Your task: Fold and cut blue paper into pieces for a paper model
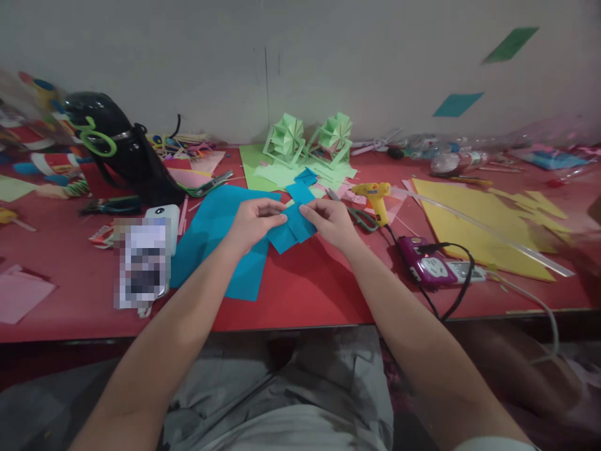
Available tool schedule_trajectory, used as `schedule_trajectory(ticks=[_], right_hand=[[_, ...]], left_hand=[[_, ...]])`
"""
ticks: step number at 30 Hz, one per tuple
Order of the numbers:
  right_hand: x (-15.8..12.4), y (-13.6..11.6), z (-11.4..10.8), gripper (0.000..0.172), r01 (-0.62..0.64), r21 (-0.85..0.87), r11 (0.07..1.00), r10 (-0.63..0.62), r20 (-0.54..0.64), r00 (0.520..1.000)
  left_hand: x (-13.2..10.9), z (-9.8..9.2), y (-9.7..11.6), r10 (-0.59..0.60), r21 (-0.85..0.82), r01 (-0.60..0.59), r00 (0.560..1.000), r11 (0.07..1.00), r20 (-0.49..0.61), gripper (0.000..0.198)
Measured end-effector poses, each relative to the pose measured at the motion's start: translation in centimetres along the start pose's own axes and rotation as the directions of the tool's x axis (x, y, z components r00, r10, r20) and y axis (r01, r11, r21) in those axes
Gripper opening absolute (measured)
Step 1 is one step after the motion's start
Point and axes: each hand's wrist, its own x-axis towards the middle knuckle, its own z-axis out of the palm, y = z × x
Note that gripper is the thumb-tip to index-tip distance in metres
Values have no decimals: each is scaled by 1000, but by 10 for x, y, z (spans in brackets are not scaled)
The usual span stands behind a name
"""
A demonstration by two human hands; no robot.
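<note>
Between my hands is a small creased piece of blue paper point(297, 227), raised a little over the table. My left hand point(256, 222) pinches its left edge with thumb and fingers. On the other side, my right hand point(331, 219) grips the upper right edge in the same way. Beneath and to the left lies a large blue sheet point(211, 225). More folded blue paper point(304, 183) rests just behind the piece I hold. Two light green folded-paper models point(287, 139) stand at the back, on green sheets.
A yellow glue gun point(377, 199) and scissors point(361, 219) lie right of my hands. A purple power socket point(425, 263) with cables sits near yellow sheets point(479, 225). On the left are a phone point(162, 225), pliers point(117, 205) and a black figure point(126, 150) with green glasses.
</note>
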Motion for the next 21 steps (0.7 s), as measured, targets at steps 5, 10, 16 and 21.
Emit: schedule_trajectory(ticks=[5, 10, 16, 21], right_hand=[[-1, 1, 0, 43, 48, -34, 998, -45, 86, 995], [-2, -1, 2, 46, 44, -46, 998, -35, 174, 984], [-1, 3, 3, 44, 20, -26, 999, -16, 146, 989], [-2, 3, 1, 45, 78, -111, 991, -58, 174, 983]], left_hand=[[0, -1, -6, -51, 75, 43, 993, 996, 107, 30], [-2, 0, -5, -2, 79, -11, 985, 997, 170, 22], [1, -1, -5, 106, 135, -112, 993, 985, 47, 25], [0, -2, -4, 69, 166, -99, 982, 981, 176, 21]])
